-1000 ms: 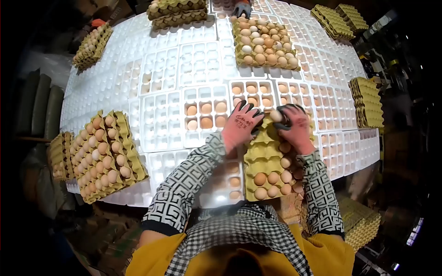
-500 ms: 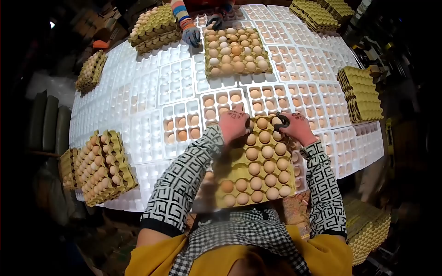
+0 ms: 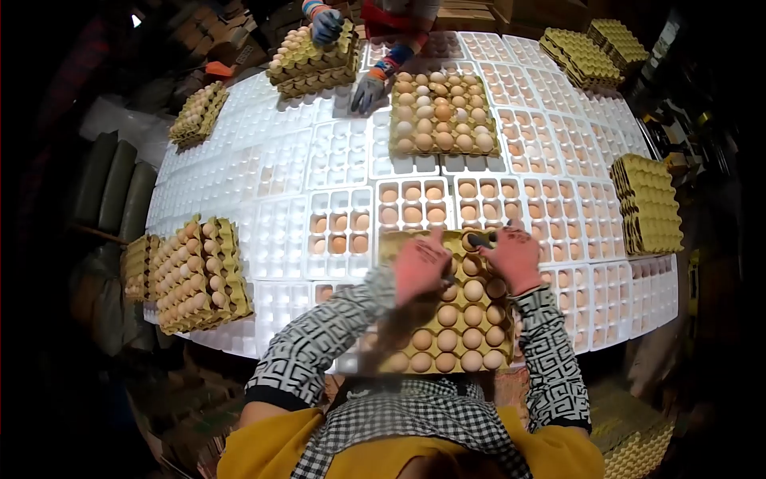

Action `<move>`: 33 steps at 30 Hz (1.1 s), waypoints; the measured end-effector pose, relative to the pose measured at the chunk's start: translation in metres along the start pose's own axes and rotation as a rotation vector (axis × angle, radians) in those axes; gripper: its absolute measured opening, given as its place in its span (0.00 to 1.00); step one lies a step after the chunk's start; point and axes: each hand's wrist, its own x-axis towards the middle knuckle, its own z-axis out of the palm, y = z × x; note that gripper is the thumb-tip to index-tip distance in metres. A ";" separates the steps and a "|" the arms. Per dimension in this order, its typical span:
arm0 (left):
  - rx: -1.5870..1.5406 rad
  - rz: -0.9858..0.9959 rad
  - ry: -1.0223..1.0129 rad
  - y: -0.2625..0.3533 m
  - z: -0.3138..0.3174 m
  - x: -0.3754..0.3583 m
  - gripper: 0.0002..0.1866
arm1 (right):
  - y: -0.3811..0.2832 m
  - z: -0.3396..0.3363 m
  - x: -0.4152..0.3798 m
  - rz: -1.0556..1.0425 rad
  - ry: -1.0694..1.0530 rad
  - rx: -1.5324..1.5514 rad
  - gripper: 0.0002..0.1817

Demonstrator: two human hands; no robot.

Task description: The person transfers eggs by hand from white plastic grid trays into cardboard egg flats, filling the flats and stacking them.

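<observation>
Both my hands wear pink gloves with dark fingertips. They work over a yellow-green egg tray near my waist, partly filled with brown eggs. My left hand is curled down over the tray's upper middle, its fingertips beside an egg. What lies under its fingers is hidden. At the tray's far edge, my right hand has thumb and fingers closed around an egg. Just beyond, white foam trays hold eggs in square cells.
Across the table, a co-worker's gloved hand rests near a full egg tray; their other hand touches stacked trays. Tilted egg-filled trays stand at the left. Stacked yellow trays are at the right.
The view has shifted, so the table sits lower and further right. My left hand has come slightly toward me over the tray. One co-worker's hand has gone to the stacked trays.
</observation>
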 end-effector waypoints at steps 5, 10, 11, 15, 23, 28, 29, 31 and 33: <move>0.062 0.023 0.090 0.009 0.014 0.011 0.19 | -0.033 0.032 0.013 0.104 -0.017 -0.066 0.28; 0.062 0.187 0.259 -0.012 0.028 0.005 0.10 | -0.029 0.030 0.008 0.177 0.010 -0.018 0.28; 0.016 0.232 0.283 -0.018 0.032 0.004 0.09 | -0.026 0.028 0.006 0.198 0.016 0.042 0.28; -0.394 0.120 0.277 -0.048 0.014 -0.022 0.21 | 0.010 0.039 0.011 0.132 0.311 0.817 0.22; -0.524 -0.630 0.689 -0.247 0.087 -0.091 0.22 | -0.151 0.050 0.091 0.007 -0.095 1.228 0.18; -0.424 -0.699 0.484 -0.293 0.083 -0.056 0.23 | -0.269 0.085 0.145 0.053 -0.143 0.620 0.27; -0.418 -0.709 0.465 -0.296 0.083 -0.053 0.23 | -0.275 0.108 0.154 0.008 -0.151 0.493 0.27; -0.477 -0.680 0.480 -0.302 0.091 -0.054 0.23 | -0.282 0.123 0.160 -0.047 -0.186 0.328 0.26; -0.525 -0.696 0.482 -0.311 0.096 -0.056 0.24 | -0.282 0.128 0.163 -0.040 -0.169 0.303 0.27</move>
